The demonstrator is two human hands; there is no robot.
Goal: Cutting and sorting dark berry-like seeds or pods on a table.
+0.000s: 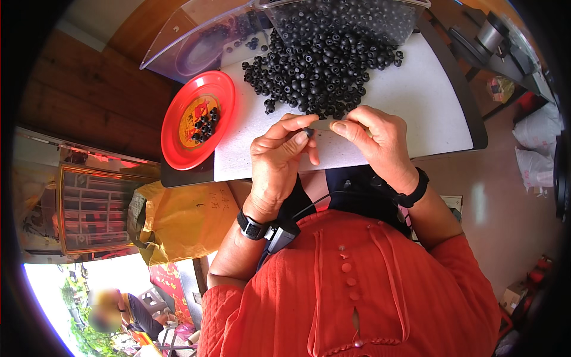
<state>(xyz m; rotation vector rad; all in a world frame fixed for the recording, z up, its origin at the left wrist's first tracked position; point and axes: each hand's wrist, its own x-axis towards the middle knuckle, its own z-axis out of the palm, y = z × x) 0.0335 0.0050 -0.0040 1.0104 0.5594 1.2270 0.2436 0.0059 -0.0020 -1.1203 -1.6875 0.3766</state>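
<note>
Bead [308,132] pinched in left hand [278,146], thin tool [323,125] pinched in right hand [380,137]; loose grip could drop bead.

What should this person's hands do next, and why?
Probably bring the thin flat tool carefully against the small black piece: the left hand pinches that piece, and the right hand holds the tool with its tip close beside it. Whether they already touch is too small to tell.

Light is bright at the fingers [352,131], blown out far below-left; the floor [479,205] glares to their lower right; outer edges bend, perhaps softer.
</note>
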